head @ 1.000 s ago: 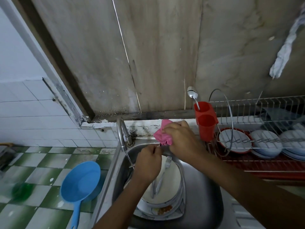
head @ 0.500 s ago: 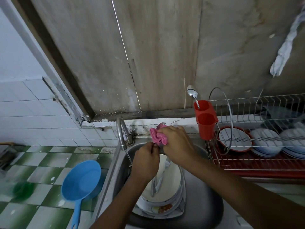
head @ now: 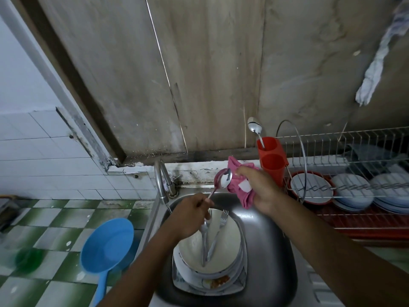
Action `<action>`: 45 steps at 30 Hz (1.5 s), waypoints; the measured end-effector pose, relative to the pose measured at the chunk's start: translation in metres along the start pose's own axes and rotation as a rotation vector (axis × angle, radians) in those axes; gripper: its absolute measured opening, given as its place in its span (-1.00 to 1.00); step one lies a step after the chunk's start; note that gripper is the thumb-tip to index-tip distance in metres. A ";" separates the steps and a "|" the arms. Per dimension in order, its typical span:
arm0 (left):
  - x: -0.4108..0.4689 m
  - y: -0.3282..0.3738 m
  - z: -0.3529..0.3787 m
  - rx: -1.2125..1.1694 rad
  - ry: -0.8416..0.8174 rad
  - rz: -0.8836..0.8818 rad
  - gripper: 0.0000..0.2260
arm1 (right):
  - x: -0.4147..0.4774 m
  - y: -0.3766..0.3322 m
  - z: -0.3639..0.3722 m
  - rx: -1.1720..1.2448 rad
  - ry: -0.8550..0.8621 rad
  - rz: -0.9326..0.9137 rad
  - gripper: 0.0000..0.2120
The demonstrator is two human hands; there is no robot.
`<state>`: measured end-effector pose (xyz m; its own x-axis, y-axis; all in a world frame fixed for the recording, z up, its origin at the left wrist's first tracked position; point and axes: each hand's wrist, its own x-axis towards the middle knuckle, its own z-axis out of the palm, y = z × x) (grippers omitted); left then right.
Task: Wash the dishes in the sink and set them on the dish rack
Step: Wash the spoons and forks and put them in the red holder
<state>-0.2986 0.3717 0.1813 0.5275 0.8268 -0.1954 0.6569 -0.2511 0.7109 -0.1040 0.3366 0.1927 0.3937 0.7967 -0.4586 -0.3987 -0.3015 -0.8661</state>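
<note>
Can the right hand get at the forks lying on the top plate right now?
Probably not yet: the right hand grips the pink cloth, so its fingers are busy. The forks themselves lie uncovered on the top plate.

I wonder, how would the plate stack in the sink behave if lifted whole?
Probably heavy, as several plates sit stacked. Likely slippery, given food residue on a lower one. The cutlery lying loose on top could slide off.
</note>
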 end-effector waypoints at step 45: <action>0.022 0.068 -0.014 -0.527 0.125 0.023 -0.85 | -0.025 0.066 0.023 -1.053 -0.090 -0.872 -0.73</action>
<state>-0.2498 0.3800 0.2347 0.4493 0.8857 -0.1168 0.2702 -0.0102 0.9628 -0.1591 0.3085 0.1513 0.1195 0.9503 0.2876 0.7768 0.0909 -0.6231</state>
